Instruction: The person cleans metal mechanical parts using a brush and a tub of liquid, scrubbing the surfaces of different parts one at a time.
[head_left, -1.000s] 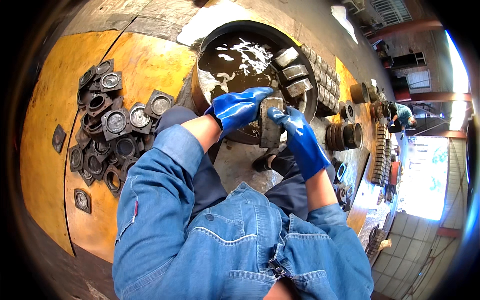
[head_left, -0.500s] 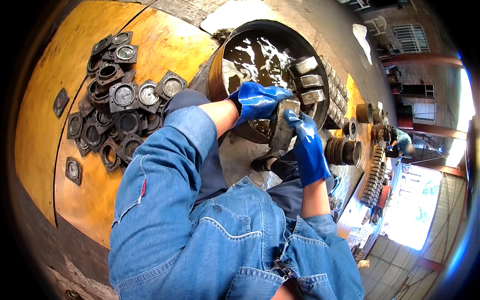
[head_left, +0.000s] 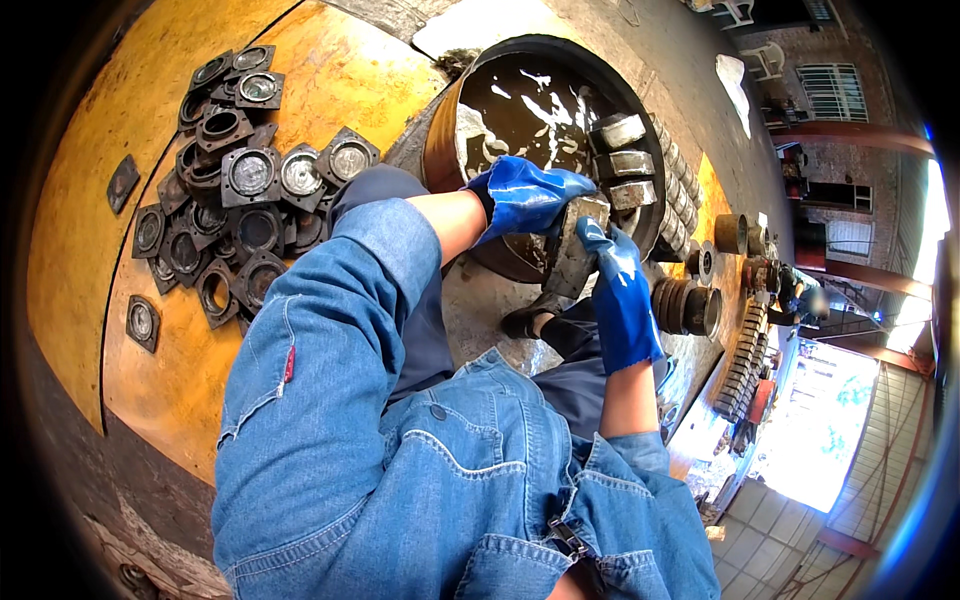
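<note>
In blue rubber gloves, my two hands hold a wet, dark grey metal block (head_left: 570, 268) at the near rim of a round metal tub (head_left: 440, 150). My left hand (head_left: 525, 198) reaches in from the left, its fingers closed at the block's upper end and partly hidden. Along the block's right side, my right hand (head_left: 622, 290) grips with its thumb on the face. Dark liquid with pale foam (head_left: 530, 120) fills the tub. Inside its right wall, similar metal blocks (head_left: 628, 163) sit in a short stack.
Square metal flanges with round openings (head_left: 252, 172) lie piled on the yellow floor plate (head_left: 180, 360) at left. Rows of blocks (head_left: 680, 190) stand outside the tub's right side. Metal rings (head_left: 690, 306) lie at right. Another person (head_left: 800, 297) bends over farther off.
My view has shifted slightly, so the tub appears a little farther right. Both hands keep hold of the block with only a slight change in their grip.
</note>
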